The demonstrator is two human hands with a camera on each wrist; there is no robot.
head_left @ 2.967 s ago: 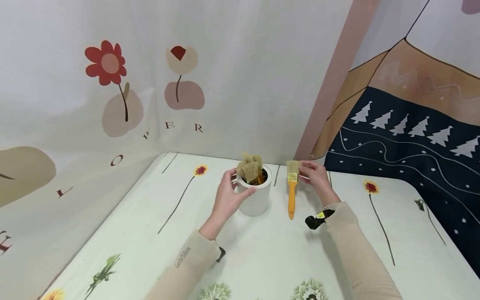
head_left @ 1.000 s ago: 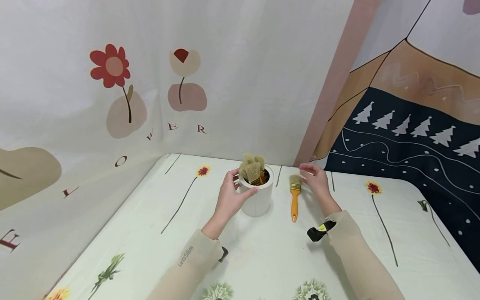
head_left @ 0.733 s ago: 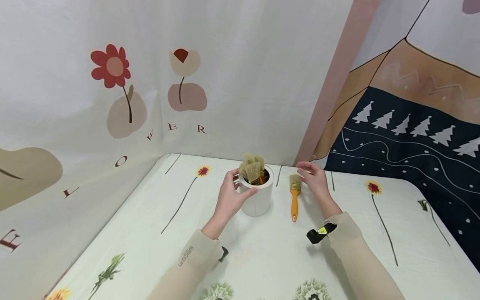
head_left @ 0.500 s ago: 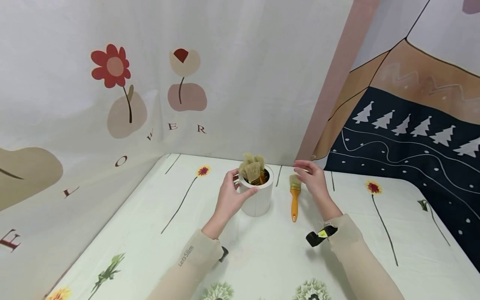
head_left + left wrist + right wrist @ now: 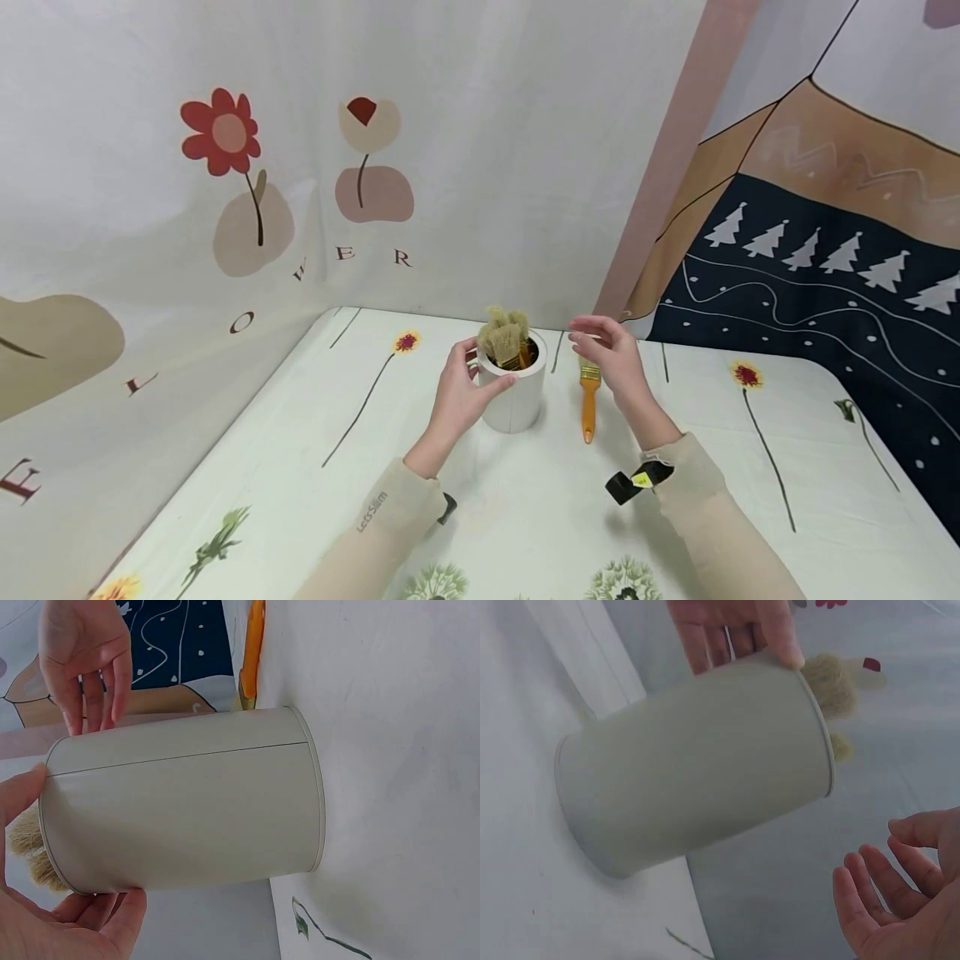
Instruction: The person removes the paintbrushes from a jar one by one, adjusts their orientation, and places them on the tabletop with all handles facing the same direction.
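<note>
A white cylindrical pen holder [image 5: 512, 400] stands upright on the table, with several bristle-up paintbrushes [image 5: 504, 337] inside. My left hand [image 5: 459, 392] holds it near the rim, the thumb on the near side and the fingers round the left side; its handle-like ring, if any, is hidden. One loose paintbrush [image 5: 589, 404] with an orange handle lies to the right of the holder. Above its bristle end hovers my right hand [image 5: 611, 354], fingers loosely bent and nothing between them. In the right wrist view, that right hand [image 5: 907, 892] is apart from the holder.
A white floral cloth covers the table [image 5: 540, 517]. White printed fabric [image 5: 480, 167] hangs close behind the holder, and a dark panel with trees [image 5: 817, 333] hangs at the right. Black wrist cameras [image 5: 637, 482] sit on both sleeves.
Three seconds ago my right fingers held the loose paintbrush by its bristles; they let go and it lies on the table. Since then the right hand has moved left, toward the holder. The left hand stays.
</note>
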